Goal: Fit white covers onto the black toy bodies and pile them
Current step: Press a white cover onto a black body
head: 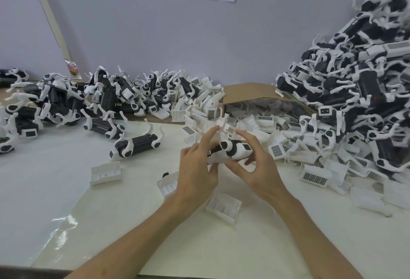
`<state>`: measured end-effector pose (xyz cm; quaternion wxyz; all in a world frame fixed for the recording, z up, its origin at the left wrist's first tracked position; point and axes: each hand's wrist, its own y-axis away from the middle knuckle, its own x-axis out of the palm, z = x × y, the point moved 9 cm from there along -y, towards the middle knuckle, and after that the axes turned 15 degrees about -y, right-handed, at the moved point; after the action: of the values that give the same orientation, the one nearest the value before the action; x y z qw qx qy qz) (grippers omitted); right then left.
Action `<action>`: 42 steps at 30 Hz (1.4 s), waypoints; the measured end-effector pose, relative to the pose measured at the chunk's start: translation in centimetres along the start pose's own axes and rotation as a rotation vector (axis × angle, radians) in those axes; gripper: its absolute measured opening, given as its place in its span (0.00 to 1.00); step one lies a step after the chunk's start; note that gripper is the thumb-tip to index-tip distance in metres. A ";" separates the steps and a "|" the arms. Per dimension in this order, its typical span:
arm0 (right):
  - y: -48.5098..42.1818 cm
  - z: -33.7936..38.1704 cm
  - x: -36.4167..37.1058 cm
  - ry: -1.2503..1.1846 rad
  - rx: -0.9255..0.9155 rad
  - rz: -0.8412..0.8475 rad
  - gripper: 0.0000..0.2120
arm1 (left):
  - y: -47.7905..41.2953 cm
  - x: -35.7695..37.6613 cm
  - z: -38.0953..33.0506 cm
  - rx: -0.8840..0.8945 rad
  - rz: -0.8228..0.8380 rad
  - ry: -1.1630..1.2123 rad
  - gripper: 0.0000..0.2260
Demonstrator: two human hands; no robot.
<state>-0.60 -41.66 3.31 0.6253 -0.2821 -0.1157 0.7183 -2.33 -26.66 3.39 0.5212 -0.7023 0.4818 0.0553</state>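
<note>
Cover going on: both hands on the toy, held up over the table (66,190)

Left hand (197,167) grips the black toy body (216,150) at one end; right hand (257,167) pinches the white cover (241,153) at the other, thumb under, fingers arched over; whether it's fully seated, can't tell; the risk, I'd say: pressed crooked, a clip won't catch; the thin white legs could snag a finger and bend; the steep finished pile (355,92) at right might slide under a careless toss.

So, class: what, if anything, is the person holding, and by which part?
One toy body: left hand has its grip on the black end, right hand on the white-covered end.
</note>
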 end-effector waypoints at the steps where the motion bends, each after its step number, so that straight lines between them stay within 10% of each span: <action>1: 0.0 -0.1 0.0 -0.042 0.016 0.002 0.32 | 0.1 -0.2 -0.5 0.048 -0.013 -0.049 0.40; 22: -0.4 -2.0 -3.0 -0.382 0.214 -0.199 0.18 | 0.2 -1.4 -1.7 0.075 -0.079 -0.104 0.19; 35: -0.3 -2.0 -0.9 -0.678 0.372 0.072 0.14 | 0.3 -0.1 2.3 -0.454 0.067 0.684 0.09; 42: -1.0 -2.2 -5.4 -0.783 0.429 -0.289 0.14 | -0.4 -1.2 5.2 -0.582 -0.118 0.668 0.11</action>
<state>1.73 -47.09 3.48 0.6723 0.1648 -0.2300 0.6840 -0.47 -21.88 1.98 0.1199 -0.8252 0.5473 -0.0712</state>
